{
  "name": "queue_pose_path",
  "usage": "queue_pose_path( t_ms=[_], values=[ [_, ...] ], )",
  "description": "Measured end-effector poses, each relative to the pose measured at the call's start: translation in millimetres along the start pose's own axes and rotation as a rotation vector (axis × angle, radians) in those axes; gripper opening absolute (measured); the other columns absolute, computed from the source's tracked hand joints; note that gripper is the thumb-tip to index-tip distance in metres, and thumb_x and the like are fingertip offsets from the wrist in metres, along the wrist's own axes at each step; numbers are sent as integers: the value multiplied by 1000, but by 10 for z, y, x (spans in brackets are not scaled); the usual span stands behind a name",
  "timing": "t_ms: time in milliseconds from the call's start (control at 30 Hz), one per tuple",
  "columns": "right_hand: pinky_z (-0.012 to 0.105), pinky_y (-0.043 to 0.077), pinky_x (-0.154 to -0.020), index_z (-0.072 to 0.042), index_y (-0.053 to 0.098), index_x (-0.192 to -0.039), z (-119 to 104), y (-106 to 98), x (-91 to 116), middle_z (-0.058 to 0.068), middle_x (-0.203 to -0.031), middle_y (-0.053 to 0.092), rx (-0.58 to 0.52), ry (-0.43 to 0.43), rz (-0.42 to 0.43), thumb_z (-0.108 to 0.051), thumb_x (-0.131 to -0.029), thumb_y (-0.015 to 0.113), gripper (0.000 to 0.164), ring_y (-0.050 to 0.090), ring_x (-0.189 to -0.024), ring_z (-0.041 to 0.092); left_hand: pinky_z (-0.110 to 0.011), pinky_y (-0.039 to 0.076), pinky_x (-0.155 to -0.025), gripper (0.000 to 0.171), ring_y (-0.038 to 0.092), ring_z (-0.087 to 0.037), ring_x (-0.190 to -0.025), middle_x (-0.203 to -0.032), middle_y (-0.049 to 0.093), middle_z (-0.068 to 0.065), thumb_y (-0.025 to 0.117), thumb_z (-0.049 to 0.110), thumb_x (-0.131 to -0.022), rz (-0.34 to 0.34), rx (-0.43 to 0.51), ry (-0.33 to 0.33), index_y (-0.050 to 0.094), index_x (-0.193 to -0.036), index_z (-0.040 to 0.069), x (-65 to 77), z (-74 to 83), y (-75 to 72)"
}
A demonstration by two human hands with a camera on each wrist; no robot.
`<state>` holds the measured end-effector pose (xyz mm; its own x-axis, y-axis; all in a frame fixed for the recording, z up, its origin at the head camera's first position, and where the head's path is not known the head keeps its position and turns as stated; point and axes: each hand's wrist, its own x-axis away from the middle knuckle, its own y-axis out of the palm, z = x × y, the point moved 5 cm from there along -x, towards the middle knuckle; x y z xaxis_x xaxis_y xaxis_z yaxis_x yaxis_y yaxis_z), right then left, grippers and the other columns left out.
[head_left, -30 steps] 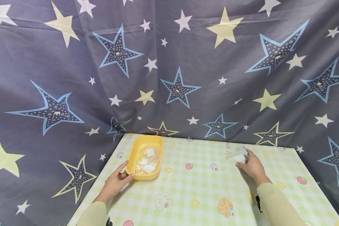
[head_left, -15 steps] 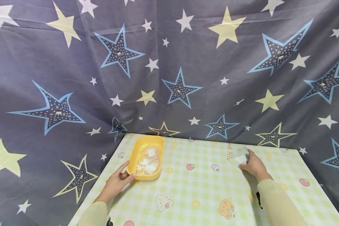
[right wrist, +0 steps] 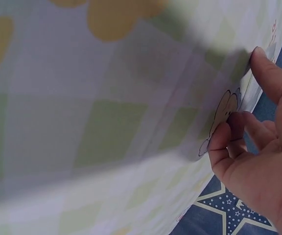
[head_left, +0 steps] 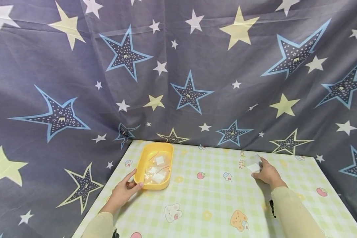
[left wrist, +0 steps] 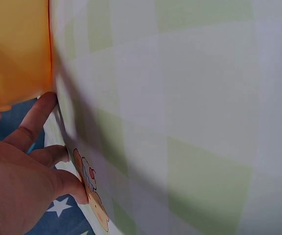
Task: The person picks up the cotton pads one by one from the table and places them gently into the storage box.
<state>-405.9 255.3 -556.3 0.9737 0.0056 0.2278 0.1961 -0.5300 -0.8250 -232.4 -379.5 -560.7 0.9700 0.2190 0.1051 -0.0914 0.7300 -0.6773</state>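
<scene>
In the head view, a yellow tray (head_left: 156, 187) stands at the left back of the table, holding several small clear bags (head_left: 160, 161) with white squares and thin red strips. My left hand (head_left: 121, 194) holds the tray's near left corner, thumb on the front rim and index finger along the side. At the right back, my right hand (head_left: 269, 173) holds a small clear bag (head_left: 254, 167) with a white square between thumb and index finger, low at the tabletop. The right wrist view shows that thumb and the curled fingers (right wrist: 221, 142) down at the cloth; the bag is mostly hidden there.
A green-and-white checked cloth (head_left: 208, 195) with printed cartoon animals and fruit covers the table. A dark curtain (head_left: 178, 122) with stars hangs close behind its back edge and down the left and right sides.
The head view has shifted slightly. The small clear bag under my right hand lies a little flatter, its far edge turned. My left hand and the tray keep their places.
</scene>
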Motion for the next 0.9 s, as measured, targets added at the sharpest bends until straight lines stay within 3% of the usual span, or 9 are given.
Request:
queue_pose_path(
  t_ms=[367,533,667,900],
  values=[
    [68,37,-121,12,22,-164,-104,-37,63,35,-160,43,13,-64,23,-25,-93,82,100,42,-147,57,-59,51,-110,91,69,-33,-129,-129,78,-11,75,66,-93,6,6,8,35,-168,34,9,27,-10],
    [69,38,-120,14,23,-163,-133,-15,113,38,-158,44,24,-97,18,-43,-98,75,101,43,-146,59,-60,51,-110,91,69,-34,-129,-129,78,-11,74,66,-93,3,1,10,35,-168,33,21,42,-18],
    [69,42,-116,11,29,-162,-132,59,140,35,-156,50,53,-45,71,-52,-95,76,103,46,-142,59,-60,51,-110,91,69,-33,-128,-128,78,-10,74,66,-93,4,-7,13,35,-168,34,17,32,-10],
    [66,48,-111,7,39,-159,-172,168,145,32,-148,59,33,-8,176,-34,-92,82,90,56,-135,55,-61,50,-110,92,68,-34,-129,-128,78,-11,73,68,-93,-1,-12,13,35,-168,33,16,26,-4]
  ],
)
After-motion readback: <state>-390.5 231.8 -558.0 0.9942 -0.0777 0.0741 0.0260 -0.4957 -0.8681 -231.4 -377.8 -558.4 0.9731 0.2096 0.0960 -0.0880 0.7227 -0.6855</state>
